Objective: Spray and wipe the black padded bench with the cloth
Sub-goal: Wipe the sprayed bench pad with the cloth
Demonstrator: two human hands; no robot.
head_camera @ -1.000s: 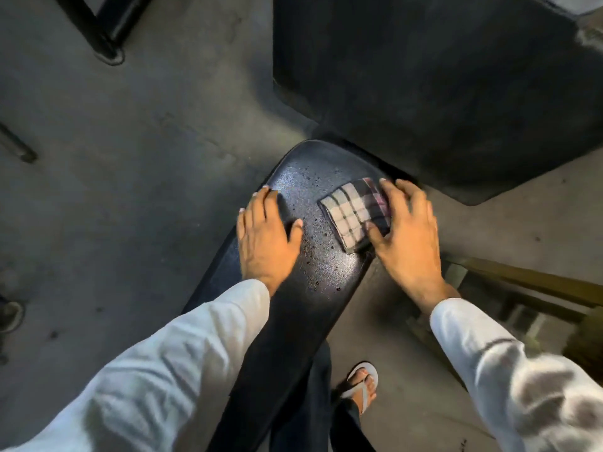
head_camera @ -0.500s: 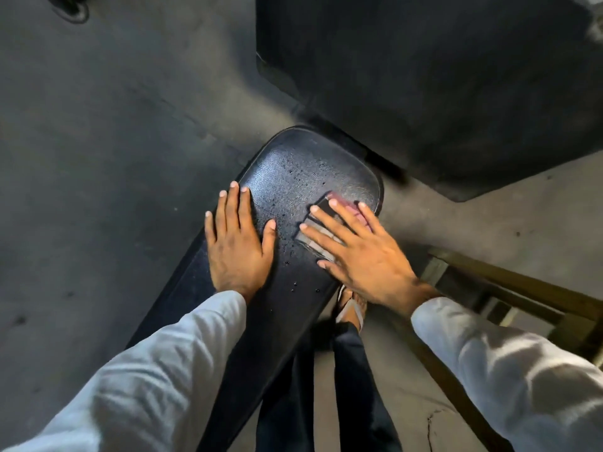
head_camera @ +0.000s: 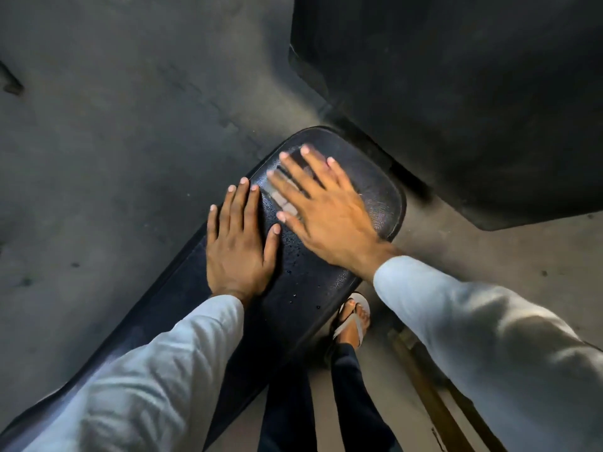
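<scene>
Compared with half a second ago, the right hand (head_camera: 329, 207) is pressing the checked cloth (head_camera: 284, 198) farther toward the rounded end of the black padded bench (head_camera: 378, 203), at twelve o'clock. Its fingers are spreading wide and flat, blurring, hiding most of the cloth. The left hand (head_camera: 239, 247) is lying open, palm down, at nine o'clock. Droplets (head_camera: 293, 256) are beading on the pebbled vinyl.

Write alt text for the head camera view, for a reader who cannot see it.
Seen from above, a person's right hand presses a checked cloth flat on a wet black padded bench, blurred mid-wipe. The left hand rests flat on the bench beside it.
</scene>
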